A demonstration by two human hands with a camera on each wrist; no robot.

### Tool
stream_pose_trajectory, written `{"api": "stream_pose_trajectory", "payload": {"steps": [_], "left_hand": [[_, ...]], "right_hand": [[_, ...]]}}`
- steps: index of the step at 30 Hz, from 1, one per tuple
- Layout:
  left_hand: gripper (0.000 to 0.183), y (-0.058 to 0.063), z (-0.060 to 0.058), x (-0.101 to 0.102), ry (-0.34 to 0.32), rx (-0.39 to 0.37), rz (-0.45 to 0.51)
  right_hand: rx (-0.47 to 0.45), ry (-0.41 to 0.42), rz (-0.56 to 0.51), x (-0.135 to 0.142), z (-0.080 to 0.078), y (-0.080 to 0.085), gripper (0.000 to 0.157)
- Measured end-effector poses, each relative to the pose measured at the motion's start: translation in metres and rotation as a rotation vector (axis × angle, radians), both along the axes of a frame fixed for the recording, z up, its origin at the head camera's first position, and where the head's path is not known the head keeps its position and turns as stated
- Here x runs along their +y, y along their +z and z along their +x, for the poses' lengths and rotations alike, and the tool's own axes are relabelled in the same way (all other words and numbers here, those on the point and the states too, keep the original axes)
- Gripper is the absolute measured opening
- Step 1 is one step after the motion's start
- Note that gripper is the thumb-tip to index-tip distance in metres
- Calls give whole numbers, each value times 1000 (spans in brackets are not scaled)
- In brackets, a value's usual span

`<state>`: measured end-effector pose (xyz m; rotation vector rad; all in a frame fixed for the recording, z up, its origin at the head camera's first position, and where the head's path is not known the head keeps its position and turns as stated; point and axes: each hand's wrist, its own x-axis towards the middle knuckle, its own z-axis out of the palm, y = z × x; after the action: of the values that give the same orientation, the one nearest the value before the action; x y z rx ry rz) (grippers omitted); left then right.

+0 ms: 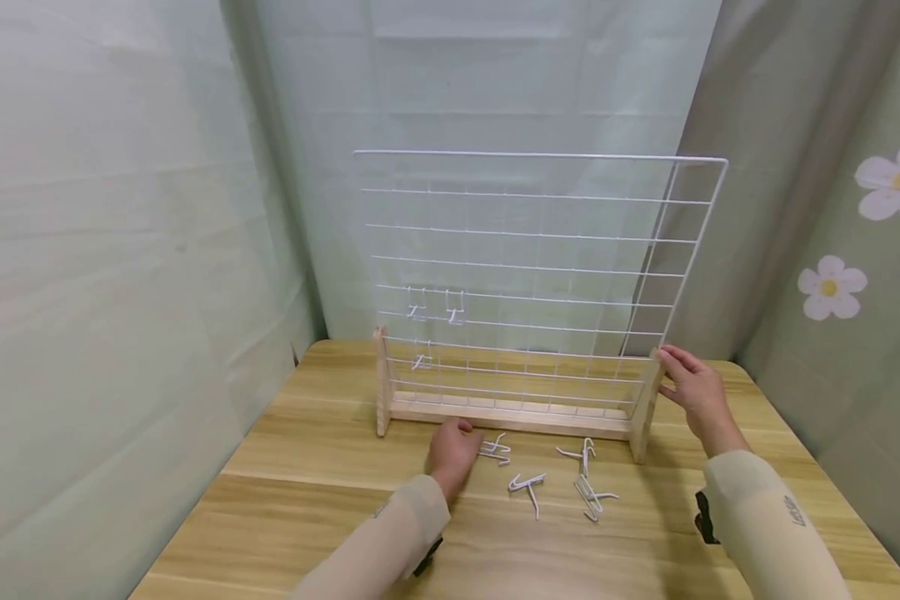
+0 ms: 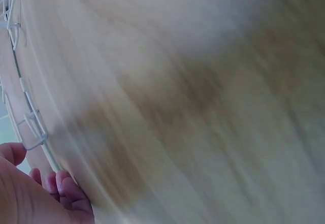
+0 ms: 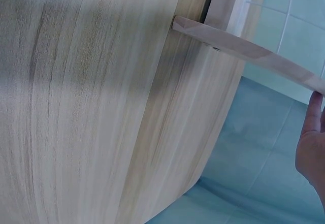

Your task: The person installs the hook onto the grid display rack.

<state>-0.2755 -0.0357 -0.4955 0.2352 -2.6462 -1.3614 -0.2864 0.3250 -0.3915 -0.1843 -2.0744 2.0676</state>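
A white wire grid rack stands upright in a wooden base. At its right side post, my right hand grips the top end with thumb and fingers; the right wrist view has a fingertip against that wooden post. My left hand is low by the table in front of the base, at a white wire hook. Its thumb and loosely bent fingers are parted, with the tips right at a wire hook in the left wrist view.
More white wire hooks lie on the wooden table: one hook, another hook and a third hook. Three hooks hang at the grid's lower left, including an upper hook. Pale curtains enclose the table.
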Motion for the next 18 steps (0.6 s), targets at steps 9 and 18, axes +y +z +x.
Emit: {"api": "stream_pose_trajectory", "payload": {"steps": [9,18], "left_hand": [[19,3,7,-9,-60,-29,8],[30,2,14,-15,-153,30,-77]], "right_hand": [[-32,-5,55,0,0,3,55],[-52,1,47,-1,1,2,57]]}}
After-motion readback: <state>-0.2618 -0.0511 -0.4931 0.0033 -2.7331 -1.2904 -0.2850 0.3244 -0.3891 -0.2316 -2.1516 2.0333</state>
